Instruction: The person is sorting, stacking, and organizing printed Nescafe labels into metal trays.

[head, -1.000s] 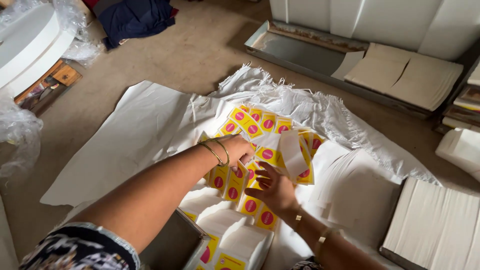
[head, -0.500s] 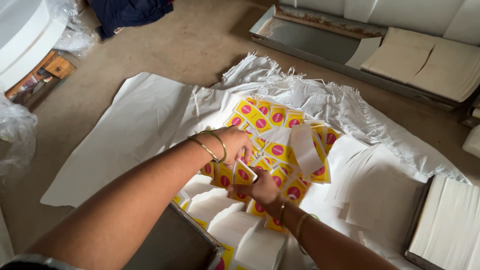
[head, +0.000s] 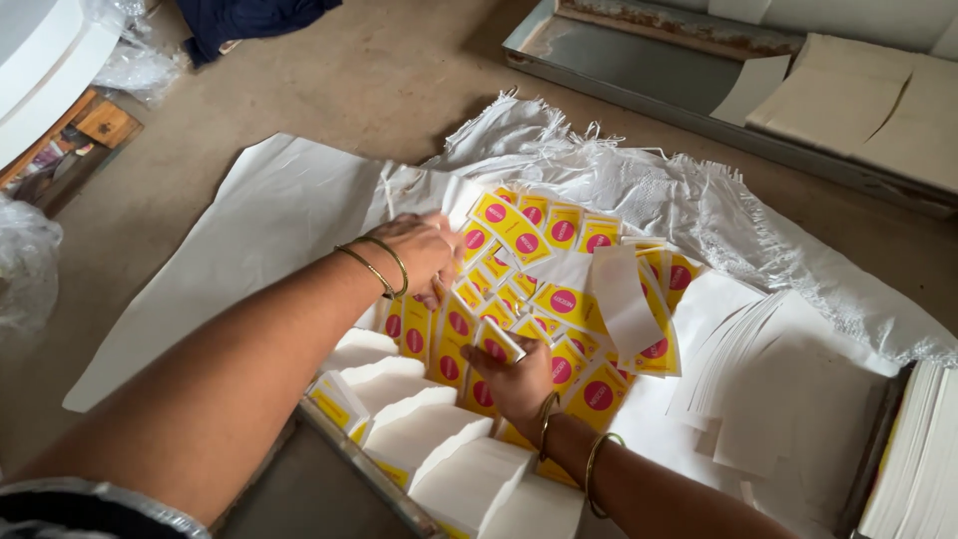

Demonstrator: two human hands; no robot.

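Observation:
A heap of yellow labels (head: 564,299) with pink round spots lies spread on a white paper sheet (head: 269,230). My left hand (head: 424,255), with two thin bangles on the wrist, is at the heap's left edge, fingers curled over some labels there. My right hand (head: 514,379) comes in from below and pinches a small stack of labels (head: 496,339) between thumb and fingers, just above the heap. A loose white strip (head: 624,299) lies across the labels. White-backed label bundles (head: 429,429) are stacked near my forearms.
A frayed white woven sack (head: 699,200) lies under the paper. Fanned white sheets (head: 768,389) and a paper stack (head: 913,459) sit at right. A metal tray (head: 619,65) with cardboard sheets (head: 848,100) is beyond. A grey tray edge (head: 339,439) is near me, plastic wrap (head: 25,269) at left.
My left hand has shifted to the heap's left edge. My right hand has slid up into the heap and now holds a small stack. The view has tilted closer.

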